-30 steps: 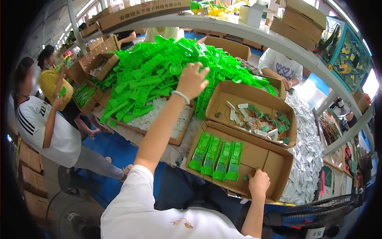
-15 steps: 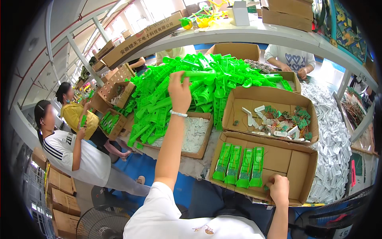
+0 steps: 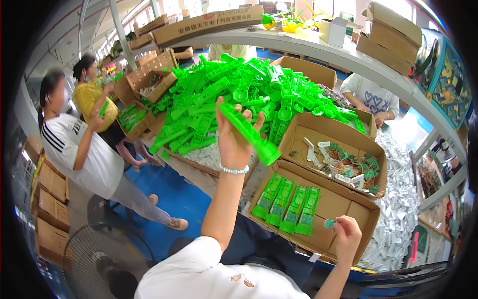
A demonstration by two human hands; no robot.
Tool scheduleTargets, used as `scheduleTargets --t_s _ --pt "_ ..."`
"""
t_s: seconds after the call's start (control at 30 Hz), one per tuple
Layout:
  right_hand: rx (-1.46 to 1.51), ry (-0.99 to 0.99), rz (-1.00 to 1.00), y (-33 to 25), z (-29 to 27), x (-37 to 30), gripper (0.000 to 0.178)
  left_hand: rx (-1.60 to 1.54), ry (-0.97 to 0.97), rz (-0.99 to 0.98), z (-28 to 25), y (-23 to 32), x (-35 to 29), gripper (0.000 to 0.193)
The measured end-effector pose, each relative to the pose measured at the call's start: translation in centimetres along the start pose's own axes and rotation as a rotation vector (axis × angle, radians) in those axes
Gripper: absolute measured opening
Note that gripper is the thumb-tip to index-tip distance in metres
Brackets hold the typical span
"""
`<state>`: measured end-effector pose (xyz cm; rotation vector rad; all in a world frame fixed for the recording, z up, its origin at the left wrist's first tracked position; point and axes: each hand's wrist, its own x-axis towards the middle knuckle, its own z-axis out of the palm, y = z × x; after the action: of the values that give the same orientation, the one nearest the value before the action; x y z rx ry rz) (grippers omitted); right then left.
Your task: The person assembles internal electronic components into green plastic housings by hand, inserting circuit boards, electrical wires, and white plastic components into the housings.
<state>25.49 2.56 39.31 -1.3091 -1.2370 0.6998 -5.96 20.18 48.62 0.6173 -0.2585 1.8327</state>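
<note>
My left hand [image 3: 233, 142] is raised in front of the green pile, its fingers closed around a long green plastic casing [image 3: 249, 132]. That casing slants down to the right, its flared end lowest. Over the near cardboard tray [image 3: 343, 207], my right hand [image 3: 347, 235] pinches a small green circuit board [image 3: 329, 224] between thumb and fingertips. Left of that board, several green casings [image 3: 287, 203] lie side by side in the tray, with boards and thin wires inside them. Behind stands the large heap of green casings [image 3: 209, 94].
A second cardboard box [image 3: 301, 132] holds circuit boards, wires and white pieces. White plastic parts [image 3: 398, 199] cover the table's right side. A shelf [image 3: 298, 42] spans the far side. Co-workers stand at the left [image 3: 82, 144] and sit at the far right [image 3: 371, 97]. A fan [image 3: 107, 259] is at lower left.
My left hand has drawn the casing back from the heap and turned it from level to slanting. My right hand has raised the small board into clearer sight. The whole view has shifted.
</note>
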Motion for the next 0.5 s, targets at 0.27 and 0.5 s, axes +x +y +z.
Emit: scheduleTargets --t_s 0.27,0.5 --pt "0.108 -0.035 -0.017 -2.3 -0.4 -0.1 0.006 -0.108 0.028 -0.246 -0.3 -0.8 -2.2 0.040" --pt "0.227 -0.213 -0.103 -4.4 1.8 0.0 0.004 0.082 0.104 -0.160 2.0 -2.5 -5.8 0.048"
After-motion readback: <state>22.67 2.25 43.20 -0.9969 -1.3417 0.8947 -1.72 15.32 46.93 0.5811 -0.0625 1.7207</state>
